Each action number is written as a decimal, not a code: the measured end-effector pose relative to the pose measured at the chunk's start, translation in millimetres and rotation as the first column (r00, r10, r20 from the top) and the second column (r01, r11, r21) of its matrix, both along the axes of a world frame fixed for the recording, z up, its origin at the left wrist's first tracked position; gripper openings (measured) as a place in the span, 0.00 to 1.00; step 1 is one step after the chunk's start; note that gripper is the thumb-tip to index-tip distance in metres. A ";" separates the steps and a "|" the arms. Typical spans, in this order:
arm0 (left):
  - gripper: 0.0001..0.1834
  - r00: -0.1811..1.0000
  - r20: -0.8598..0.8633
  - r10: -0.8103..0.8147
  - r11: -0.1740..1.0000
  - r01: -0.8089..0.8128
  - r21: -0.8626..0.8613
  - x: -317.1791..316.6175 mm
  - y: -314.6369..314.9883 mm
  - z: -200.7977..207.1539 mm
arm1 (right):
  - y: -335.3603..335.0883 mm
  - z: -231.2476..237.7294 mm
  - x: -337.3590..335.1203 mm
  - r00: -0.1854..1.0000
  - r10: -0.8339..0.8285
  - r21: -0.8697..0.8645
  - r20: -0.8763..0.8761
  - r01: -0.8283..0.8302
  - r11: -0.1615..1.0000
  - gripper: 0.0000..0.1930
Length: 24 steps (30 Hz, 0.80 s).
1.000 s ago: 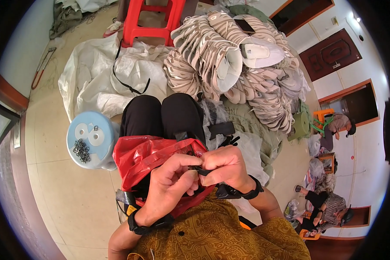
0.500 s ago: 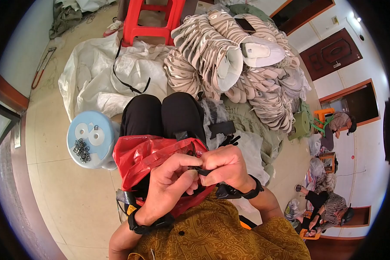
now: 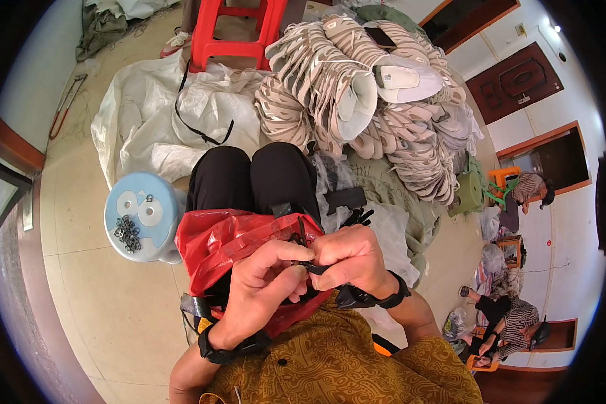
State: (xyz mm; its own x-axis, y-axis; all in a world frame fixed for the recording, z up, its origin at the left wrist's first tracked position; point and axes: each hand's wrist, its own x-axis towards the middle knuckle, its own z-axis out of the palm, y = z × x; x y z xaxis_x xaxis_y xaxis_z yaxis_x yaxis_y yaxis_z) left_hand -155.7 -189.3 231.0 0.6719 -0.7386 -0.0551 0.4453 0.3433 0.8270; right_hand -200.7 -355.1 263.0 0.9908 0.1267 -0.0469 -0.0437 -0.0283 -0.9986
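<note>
Above my lap, my left hand (image 3: 266, 277) and my right hand (image 3: 351, 257) meet fingertip to fingertip. Both are closed in a pinch on a short black strap (image 3: 316, 268). Part of the strap and whatever is joined to it lie hidden behind my fingers. Beneath the hands a red plastic bag (image 3: 212, 236) is spread over my thighs, with dark strips near its opening. To my left, small black buckles (image 3: 126, 233) lie in a pile on a light blue stool (image 3: 118, 195), with one more buckle (image 3: 149, 198) apart from them.
Ahead rises a big heap of beige and white shoe uppers (image 3: 316, 74) with a dark phone (image 3: 380, 38) on top. A red plastic stool (image 3: 232, 48) and white sheeting (image 3: 141, 121) are at the far left. Two people (image 3: 518, 330) sit along the right.
Hardly anything differs. Both hands keep their pinch on the black strap, with only a very slight shift of the fingers.
</note>
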 end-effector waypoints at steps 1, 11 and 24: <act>0.09 1.000 0.006 -0.003 1.000 0.003 -0.009 0.3 0.2 -0.5 | 0.6 0.5 0.1 1.000 -0.005 0.014 -0.011 0.005 1.000 0.11; 0.10 1.000 0.020 -0.023 1.000 0.023 -0.020 0.6 0.5 -0.4 | -2.0 -0.8 -0.6 0.999 0.001 0.043 -0.041 0.000 0.999 0.12; 0.11 0.993 0.115 0.006 0.997 -0.015 0.072 -2.5 -2.2 -2.3 | -2.4 -1.4 -1.3 0.999 -0.019 0.060 -0.031 0.021 0.998 0.12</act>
State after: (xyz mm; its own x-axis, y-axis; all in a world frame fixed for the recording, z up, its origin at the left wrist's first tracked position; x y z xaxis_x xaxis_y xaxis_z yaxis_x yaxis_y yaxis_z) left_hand -158.3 -191.5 228.7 0.6844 -0.7284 -0.0304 0.3424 0.2843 0.8955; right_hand -202.0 -357.5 261.7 0.9914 0.1107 -0.0695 -0.0736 0.0335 -0.9967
